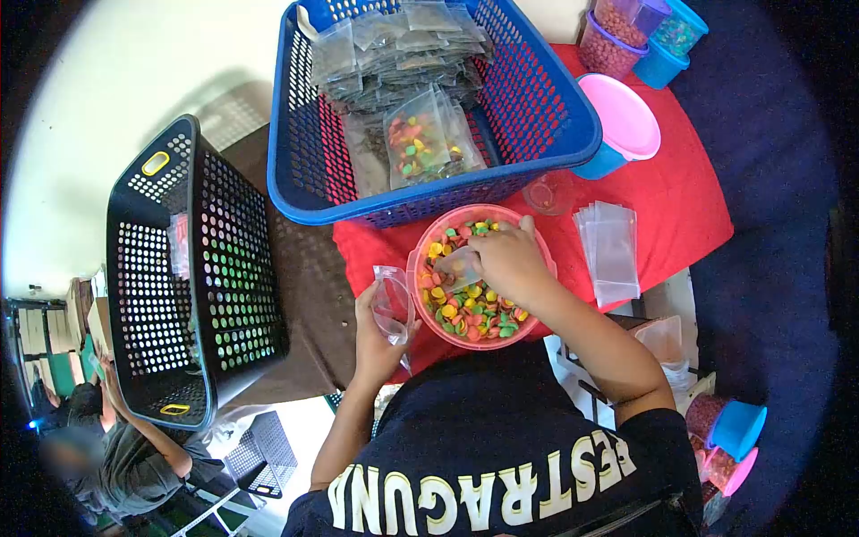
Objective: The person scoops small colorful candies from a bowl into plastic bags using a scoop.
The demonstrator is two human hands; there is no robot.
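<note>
My left hand (376, 336) holds a small clear plastic bag (390, 300) open beside a pink bowl (420, 255) full of coloured candies (479, 309). My right hand (507, 259) is inside the bowl, closed on a small clear scoop (455, 266) among the candies. A stack of empty clear bags (613, 251) lies on the red cloth (671, 192) to the right of the bowl.
A blue basket (546, 134) behind the bowl holds several filled bags (416, 143). A black basket (192, 268) stands tilted at the left. Lidded tubs (626, 125) sit at the back right, more containers (734, 430) at the lower right. Another person (125, 447) sits at lower left.
</note>
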